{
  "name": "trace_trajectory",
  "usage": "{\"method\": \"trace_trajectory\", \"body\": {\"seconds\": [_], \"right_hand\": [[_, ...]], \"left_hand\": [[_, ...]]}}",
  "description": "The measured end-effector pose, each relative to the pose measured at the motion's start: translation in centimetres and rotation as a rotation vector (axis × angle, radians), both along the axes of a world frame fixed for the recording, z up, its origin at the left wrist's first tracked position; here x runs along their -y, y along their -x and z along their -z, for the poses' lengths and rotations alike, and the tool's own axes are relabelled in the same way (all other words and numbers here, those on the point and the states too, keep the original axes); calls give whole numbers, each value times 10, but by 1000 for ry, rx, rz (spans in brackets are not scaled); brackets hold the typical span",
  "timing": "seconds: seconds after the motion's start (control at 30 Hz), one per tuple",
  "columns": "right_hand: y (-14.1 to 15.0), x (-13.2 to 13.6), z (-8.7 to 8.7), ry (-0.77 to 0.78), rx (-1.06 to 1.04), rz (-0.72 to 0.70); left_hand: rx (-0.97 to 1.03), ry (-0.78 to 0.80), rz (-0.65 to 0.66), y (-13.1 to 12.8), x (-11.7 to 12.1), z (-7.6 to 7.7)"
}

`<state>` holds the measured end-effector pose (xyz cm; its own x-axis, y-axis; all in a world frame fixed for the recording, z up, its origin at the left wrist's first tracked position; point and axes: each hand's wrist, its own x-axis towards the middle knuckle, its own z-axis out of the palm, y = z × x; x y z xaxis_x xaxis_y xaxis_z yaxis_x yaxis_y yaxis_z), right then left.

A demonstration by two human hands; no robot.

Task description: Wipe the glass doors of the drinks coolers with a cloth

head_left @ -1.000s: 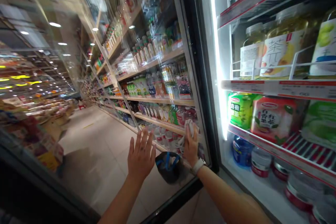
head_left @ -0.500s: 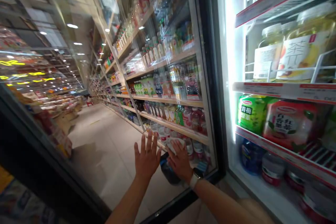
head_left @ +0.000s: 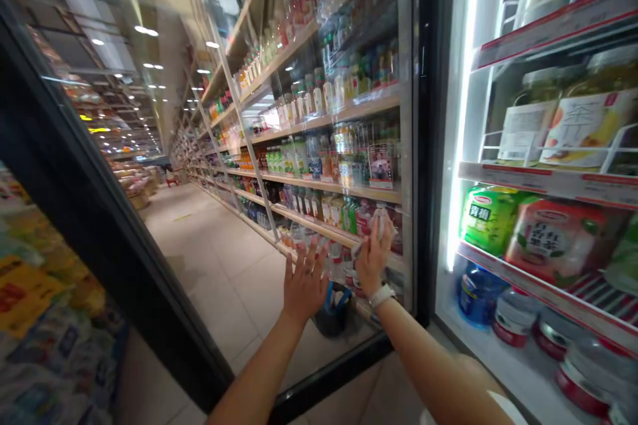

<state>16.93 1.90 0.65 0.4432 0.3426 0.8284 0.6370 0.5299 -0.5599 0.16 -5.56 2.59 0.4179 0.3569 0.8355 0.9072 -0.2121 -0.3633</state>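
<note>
the right hand (head_left: pixel 373 262) pinches a crumpled white cloth (head_left: pixel 381 222) against the glass door (head_left: pixel 119 226) of a drinks cooler (head_left: pixel 491 126), mid-wipe; the left hand (head_left: pixel 305 285) stands open, fingers spread, against the same door. more of the door looks to call for wiping.

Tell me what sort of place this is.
Most likely a supermarket: the glass door of a lit drinks cooler, rows of bottled drinks on shelves, and a long tiled aisle.
</note>
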Motion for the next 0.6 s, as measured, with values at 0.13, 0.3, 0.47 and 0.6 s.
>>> {"method": "trace_trajectory", "body": {"seconds": [0.13,0.3,0.47,0.6], "right_hand": [[69,42,5,-48,299,-93],[135,71,12,-290,697,-190],[116,53,-18,-503,1014,-269],[42,20,-55,-359,873,-175]], "left_hand": [[-34,-40,69,34,28,-19],[123,-188,-119,95,52,-37],[78,-172,-129,118,52,-32],[100,-202,-124,114,48,-26]]}}
